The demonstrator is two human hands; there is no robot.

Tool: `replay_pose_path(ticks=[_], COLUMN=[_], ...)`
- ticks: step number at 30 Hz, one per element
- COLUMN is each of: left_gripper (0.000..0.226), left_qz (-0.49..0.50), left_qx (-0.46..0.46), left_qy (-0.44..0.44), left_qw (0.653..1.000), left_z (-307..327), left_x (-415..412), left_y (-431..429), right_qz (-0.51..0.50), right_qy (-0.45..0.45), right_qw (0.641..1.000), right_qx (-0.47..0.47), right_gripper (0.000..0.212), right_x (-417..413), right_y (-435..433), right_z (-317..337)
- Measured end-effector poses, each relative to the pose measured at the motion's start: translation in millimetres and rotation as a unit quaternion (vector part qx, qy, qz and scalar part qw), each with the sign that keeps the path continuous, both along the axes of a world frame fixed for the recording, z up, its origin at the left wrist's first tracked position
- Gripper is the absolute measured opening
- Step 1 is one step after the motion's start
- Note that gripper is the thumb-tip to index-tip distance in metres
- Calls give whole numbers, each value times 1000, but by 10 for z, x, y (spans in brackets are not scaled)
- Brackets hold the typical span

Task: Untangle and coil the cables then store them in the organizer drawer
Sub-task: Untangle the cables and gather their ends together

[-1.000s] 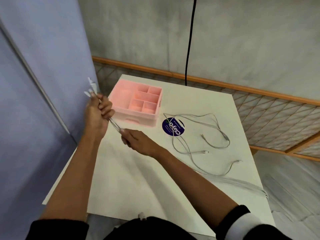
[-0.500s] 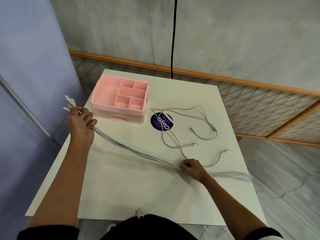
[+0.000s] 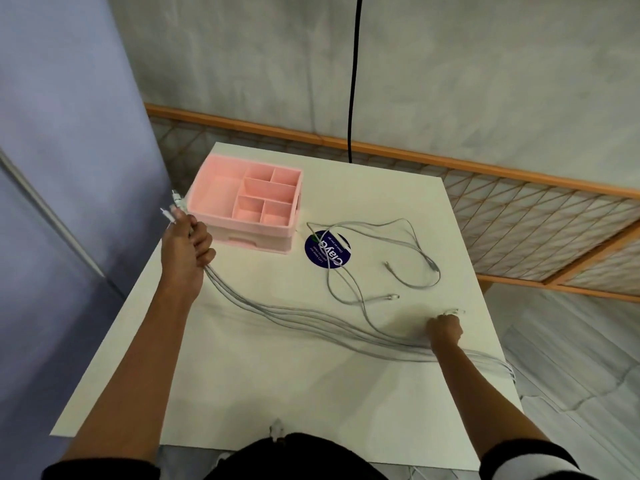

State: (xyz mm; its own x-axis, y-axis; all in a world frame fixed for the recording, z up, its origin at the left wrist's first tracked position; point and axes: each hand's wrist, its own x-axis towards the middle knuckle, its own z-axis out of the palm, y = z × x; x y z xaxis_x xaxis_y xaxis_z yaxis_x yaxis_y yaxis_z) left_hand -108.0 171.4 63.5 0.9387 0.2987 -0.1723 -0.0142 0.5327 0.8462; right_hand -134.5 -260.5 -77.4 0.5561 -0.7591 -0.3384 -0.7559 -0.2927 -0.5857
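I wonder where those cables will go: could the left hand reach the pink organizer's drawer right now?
Probably yes. The left hand sits just beside the organizer, with nothing between it and the drawer, but it grips cables, so it is not free.

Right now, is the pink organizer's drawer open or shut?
Shut: the drawer front sits flush beneath the pink organizer tray, with nothing pulled out.
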Motion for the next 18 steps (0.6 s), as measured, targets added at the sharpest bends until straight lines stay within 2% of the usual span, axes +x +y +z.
replay_pose_path(ticks=[5,10,14,18], left_gripper=[37,35,32,30], left_qz=[-17,-48,-76,-95], left_qx=[28,22,31,26], left_qy=[-8,-16,-22,-34], left_qw=[999,998,996,995], left_z=[63,86,77,82], left_x=[30,55,65,86], left_y=[-134,-208,-342,-444], right_qz=[29,92,190,296], right_qy=[-175,-357,-385,-378], right_qw=[984,929,902,874], right_qx=[33,20,49,78], right_gripper=[20,18,15,15], right_x=[371,747,901,850], right_y=[279,627,1080,1648], right_z=[433,1296,1766,1914])
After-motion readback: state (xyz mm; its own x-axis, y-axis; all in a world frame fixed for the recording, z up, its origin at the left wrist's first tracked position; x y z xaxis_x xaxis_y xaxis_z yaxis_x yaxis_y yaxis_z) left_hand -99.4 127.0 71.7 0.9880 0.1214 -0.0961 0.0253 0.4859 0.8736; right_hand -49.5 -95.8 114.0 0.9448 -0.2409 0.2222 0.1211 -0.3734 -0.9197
